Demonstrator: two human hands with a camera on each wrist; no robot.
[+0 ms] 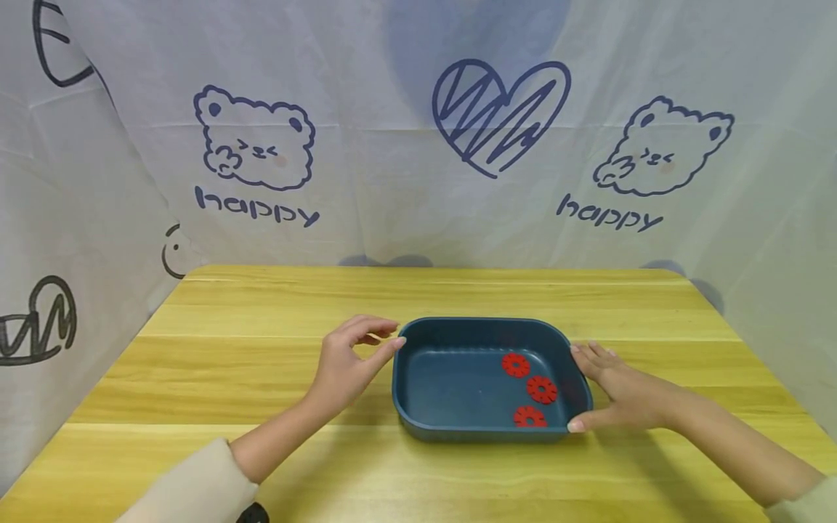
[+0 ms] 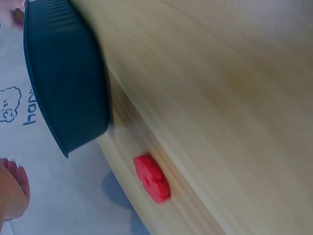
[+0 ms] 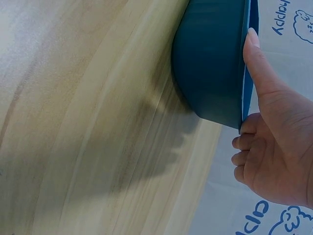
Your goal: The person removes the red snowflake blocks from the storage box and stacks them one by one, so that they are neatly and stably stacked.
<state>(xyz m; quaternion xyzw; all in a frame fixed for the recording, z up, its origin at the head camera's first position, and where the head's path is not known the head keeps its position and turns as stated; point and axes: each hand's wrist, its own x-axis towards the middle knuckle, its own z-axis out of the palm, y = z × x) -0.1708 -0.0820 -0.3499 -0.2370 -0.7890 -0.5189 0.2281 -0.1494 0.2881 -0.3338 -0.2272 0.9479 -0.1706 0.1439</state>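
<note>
A dark blue tray (image 1: 451, 392) holds three red notched plastic discs (image 1: 542, 389) toward its right side. My left hand (image 1: 353, 356) is at the tray's left rim, thumb and fingers apart with nothing between them; the left wrist view shows its fingertips away from the wall. Another red disc (image 2: 152, 178) lies on the table beside the tray in that view, hidden in the head view. At the other end, my right hand (image 1: 631, 396) rests spread against the right front corner, its thumb (image 3: 259, 63) along the rim and its fingers at the right side.
The tray stands on a yellow wood-grain table (image 1: 261, 385). Behind the table hangs a white cloth (image 1: 379, 167) printed with bears, a heart and lettering. A small black object (image 1: 253, 513) shows by the left sleeve.
</note>
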